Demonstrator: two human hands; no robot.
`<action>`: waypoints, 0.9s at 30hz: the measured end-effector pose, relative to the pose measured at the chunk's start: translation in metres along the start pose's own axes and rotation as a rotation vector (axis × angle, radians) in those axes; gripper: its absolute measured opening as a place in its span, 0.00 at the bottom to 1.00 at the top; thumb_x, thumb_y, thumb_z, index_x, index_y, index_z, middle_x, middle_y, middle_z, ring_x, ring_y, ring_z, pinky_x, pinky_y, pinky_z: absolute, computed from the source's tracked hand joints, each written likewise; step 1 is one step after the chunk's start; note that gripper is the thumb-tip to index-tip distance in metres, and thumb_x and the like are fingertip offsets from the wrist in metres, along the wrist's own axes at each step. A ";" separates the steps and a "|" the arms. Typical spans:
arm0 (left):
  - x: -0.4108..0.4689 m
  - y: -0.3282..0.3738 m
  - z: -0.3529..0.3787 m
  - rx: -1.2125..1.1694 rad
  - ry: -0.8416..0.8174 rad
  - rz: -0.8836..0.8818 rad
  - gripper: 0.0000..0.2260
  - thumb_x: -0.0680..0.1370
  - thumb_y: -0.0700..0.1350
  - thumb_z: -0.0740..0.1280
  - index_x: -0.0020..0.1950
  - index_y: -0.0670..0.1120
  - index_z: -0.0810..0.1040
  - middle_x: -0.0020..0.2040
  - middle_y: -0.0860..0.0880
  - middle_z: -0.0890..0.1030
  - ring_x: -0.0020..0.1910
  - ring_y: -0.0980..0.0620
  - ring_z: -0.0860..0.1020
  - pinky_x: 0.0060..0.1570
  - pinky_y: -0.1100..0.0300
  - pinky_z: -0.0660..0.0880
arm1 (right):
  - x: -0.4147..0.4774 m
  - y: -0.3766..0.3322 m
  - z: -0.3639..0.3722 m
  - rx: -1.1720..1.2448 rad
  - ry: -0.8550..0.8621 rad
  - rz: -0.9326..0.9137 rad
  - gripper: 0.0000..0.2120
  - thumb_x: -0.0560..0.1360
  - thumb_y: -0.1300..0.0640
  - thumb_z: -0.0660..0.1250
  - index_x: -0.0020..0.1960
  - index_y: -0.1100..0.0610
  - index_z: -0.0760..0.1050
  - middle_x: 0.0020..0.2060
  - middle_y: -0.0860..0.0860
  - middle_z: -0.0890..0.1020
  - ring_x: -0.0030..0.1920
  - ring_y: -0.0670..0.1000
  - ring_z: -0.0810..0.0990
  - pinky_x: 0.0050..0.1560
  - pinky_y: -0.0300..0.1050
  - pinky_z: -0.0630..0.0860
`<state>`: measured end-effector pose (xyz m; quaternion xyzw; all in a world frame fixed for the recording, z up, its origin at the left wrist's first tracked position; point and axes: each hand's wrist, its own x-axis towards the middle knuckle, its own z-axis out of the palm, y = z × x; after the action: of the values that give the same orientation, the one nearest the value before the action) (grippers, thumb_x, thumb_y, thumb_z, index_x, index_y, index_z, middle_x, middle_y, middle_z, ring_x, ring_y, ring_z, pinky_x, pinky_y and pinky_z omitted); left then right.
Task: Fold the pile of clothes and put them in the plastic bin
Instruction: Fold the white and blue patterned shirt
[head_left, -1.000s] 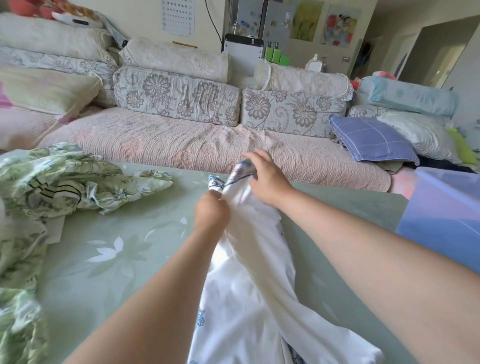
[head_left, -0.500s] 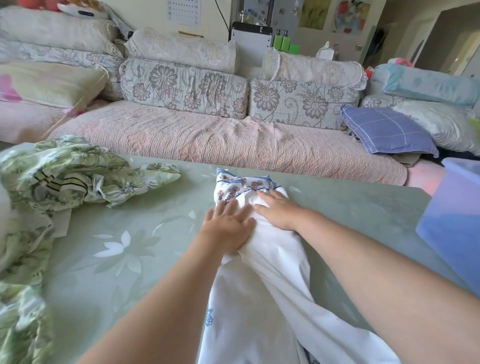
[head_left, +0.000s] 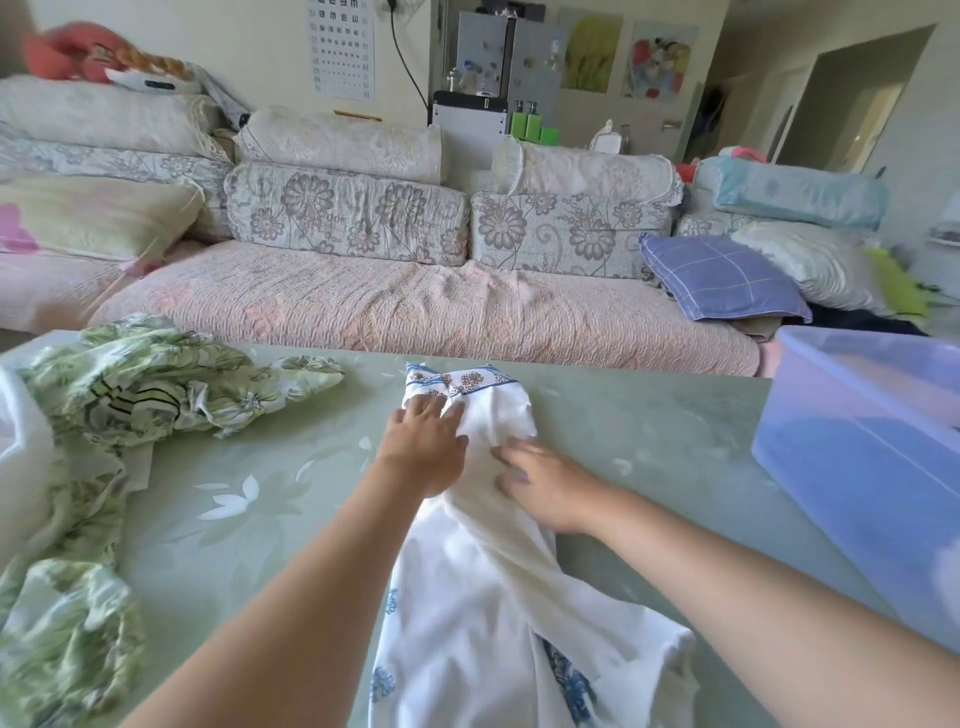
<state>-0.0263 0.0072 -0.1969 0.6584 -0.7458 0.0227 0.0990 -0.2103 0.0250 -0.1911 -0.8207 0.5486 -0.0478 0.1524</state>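
Observation:
A white garment (head_left: 483, 582) with a blue patterned trim lies lengthwise down the middle of the green table (head_left: 249, 519), its trimmed end far from me. My left hand (head_left: 423, 449) presses flat on the cloth just below the trim, fingers straight. To its right and slightly nearer me, my right hand (head_left: 543, 486) lies flat on the same cloth, blurred by motion. A translucent blue plastic bin (head_left: 857, 452) stands at the table's right edge. A crumpled green floral garment (head_left: 130, 400) lies at the left.
More green floral cloth (head_left: 57, 639) trails down the table's left side. Behind the table runs a long sofa (head_left: 415, 306) with flowered cushions and a blue checked pillow (head_left: 719, 275).
Both hands let go of the garment's trimmed end and laid it on the table. They now press flat on the cloth, and the right hand has slid toward me.

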 end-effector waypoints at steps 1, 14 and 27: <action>-0.005 0.009 -0.005 -0.021 0.021 0.027 0.22 0.82 0.52 0.55 0.77 0.51 0.62 0.76 0.49 0.63 0.75 0.46 0.57 0.72 0.49 0.56 | -0.012 -0.001 -0.001 0.020 0.001 -0.006 0.25 0.83 0.48 0.58 0.79 0.50 0.62 0.79 0.51 0.59 0.79 0.50 0.56 0.77 0.46 0.54; -0.106 0.073 -0.040 -0.137 -0.433 0.202 0.26 0.72 0.36 0.57 0.63 0.59 0.76 0.61 0.52 0.76 0.62 0.49 0.75 0.62 0.54 0.73 | -0.137 0.008 -0.014 0.057 -0.226 0.304 0.22 0.64 0.42 0.72 0.53 0.53 0.81 0.48 0.52 0.84 0.45 0.52 0.83 0.43 0.45 0.80; -0.158 0.026 -0.065 -0.014 -0.152 0.118 0.23 0.73 0.34 0.60 0.52 0.60 0.83 0.55 0.55 0.78 0.60 0.50 0.69 0.59 0.56 0.66 | -0.186 -0.064 -0.024 0.845 -0.394 -0.035 0.10 0.79 0.61 0.67 0.59 0.54 0.79 0.44 0.52 0.81 0.38 0.51 0.81 0.27 0.41 0.75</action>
<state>-0.0265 0.1761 -0.1585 0.6125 -0.7887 -0.0270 0.0452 -0.2327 0.2131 -0.1329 -0.6892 0.4279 -0.1130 0.5737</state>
